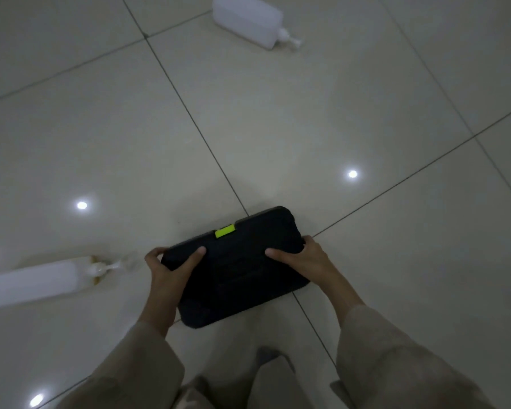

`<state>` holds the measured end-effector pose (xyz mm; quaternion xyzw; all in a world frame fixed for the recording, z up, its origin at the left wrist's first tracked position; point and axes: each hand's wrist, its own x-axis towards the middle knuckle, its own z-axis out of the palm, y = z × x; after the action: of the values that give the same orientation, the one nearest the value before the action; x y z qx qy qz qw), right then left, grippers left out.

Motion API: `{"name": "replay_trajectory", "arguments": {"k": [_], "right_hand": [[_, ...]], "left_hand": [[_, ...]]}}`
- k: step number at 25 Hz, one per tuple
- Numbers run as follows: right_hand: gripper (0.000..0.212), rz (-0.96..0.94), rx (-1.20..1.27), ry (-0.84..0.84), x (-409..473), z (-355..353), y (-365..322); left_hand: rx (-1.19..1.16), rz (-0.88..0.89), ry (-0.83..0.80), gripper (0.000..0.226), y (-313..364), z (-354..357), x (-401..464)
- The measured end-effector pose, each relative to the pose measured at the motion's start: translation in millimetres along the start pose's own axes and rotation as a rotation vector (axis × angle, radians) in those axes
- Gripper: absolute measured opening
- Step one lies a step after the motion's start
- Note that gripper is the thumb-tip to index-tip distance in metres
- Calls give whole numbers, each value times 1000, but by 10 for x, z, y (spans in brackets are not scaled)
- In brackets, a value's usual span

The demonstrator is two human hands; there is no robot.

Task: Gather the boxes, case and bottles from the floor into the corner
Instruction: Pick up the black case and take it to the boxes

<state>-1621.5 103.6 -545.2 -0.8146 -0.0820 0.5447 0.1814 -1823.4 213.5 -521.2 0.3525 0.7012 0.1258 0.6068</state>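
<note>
We hold the black case (236, 267) above the floor (366, 98), left hand (171, 270) and right hand (301, 255) clamped on its ends. Next comes carrying it to the corner; two bottles (248, 20) lie waiting.

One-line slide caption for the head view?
Both hands, left and right, grip black case; two white pump bottles lie on tiled floor.

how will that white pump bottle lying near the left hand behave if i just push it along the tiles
The white pump bottle lies on its side on glossy tile floor, so it would probably slide easily. Its body looks flat-sided, so rolling seems unlikely. The protruding pump head might catch and swing it round.
</note>
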Motion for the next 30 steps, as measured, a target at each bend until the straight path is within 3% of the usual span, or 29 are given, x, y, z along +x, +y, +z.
{"name": "replay_trajectory", "arguments": {"k": [5,7,9,13,17,23,30], "right_hand": [[106,-8,298,95,-815,-372,28],[87,-23,439,140,-1315,-544,-28],[69,-22,572,200,-1913,-743,-113],[68,-19,805,303,-3142,-1093,-226],[43,-33,991,464,-4234,-1313,19],[41,34,1227,657,-5477,-1260,943],[52,172,1541,957,-6756,-423,2610]], "left_hand": [[134,233,-108,52,729,89,-550],[213,309,-207,53,1150,80,-902],[301,388,-324,55,1593,59,-1360],[451,596,-490,63,2286,17,-2389],[560,742,-671,69,2600,100,-3455],[701,814,-942,74,2177,427,-4776],[937,806,-1299,73,579,501,-6188]]}}
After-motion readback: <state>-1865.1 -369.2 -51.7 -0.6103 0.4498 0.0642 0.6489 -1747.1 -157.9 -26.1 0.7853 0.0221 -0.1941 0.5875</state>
